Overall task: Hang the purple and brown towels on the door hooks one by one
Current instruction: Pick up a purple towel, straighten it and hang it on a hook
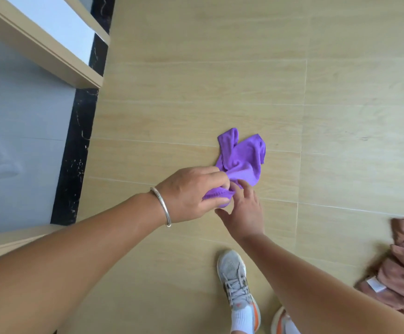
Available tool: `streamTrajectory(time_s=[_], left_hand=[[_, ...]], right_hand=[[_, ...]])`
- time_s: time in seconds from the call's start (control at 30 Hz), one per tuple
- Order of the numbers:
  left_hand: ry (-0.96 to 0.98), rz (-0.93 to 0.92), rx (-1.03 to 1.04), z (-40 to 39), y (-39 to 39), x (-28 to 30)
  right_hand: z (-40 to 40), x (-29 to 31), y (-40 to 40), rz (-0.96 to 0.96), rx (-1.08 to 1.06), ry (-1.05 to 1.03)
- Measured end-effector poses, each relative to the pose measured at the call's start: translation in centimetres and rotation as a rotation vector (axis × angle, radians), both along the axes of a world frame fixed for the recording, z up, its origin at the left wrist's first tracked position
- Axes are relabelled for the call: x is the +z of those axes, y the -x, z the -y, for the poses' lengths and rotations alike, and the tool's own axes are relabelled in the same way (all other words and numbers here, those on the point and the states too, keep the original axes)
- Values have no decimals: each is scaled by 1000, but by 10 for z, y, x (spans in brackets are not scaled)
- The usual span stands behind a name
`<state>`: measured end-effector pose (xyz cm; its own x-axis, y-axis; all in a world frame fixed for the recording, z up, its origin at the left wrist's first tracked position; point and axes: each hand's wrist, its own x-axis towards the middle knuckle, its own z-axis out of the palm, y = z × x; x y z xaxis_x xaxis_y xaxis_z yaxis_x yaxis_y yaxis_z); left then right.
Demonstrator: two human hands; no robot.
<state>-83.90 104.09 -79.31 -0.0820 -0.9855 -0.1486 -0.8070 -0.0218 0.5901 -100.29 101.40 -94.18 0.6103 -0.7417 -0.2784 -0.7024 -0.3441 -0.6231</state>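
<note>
Purple towel (240,160) in left hand (191,194)

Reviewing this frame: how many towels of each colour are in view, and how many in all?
Purple towel: 1, gripped by the left hand, with the right hand touching it
Brown towel: 1, crumpled on the floor at the right edge
Total: 2 towels

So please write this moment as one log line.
left hand: grips purple towel | right hand: open, touching it | brown towel: on floor | hung: none visible
</note>
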Motion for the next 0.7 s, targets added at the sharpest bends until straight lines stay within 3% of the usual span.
streamTrajectory(time_s=[0.13,0.27,0.37,0.53,0.7], left_hand=[[21,4,-33,1,-18,24],[113,66,57,5,-35,47],[145,139,130,12,-49,65],[-5,278,310,38,-80,92],[-109,449,424,85,-113,132]], right_hand=[[9,4,4,-41,101,41],[20,30,24,-172,234,112],[50,60,45,-163,338,143],[136,129,56,-212,469,379],[227,206,5,-399,391,506]])
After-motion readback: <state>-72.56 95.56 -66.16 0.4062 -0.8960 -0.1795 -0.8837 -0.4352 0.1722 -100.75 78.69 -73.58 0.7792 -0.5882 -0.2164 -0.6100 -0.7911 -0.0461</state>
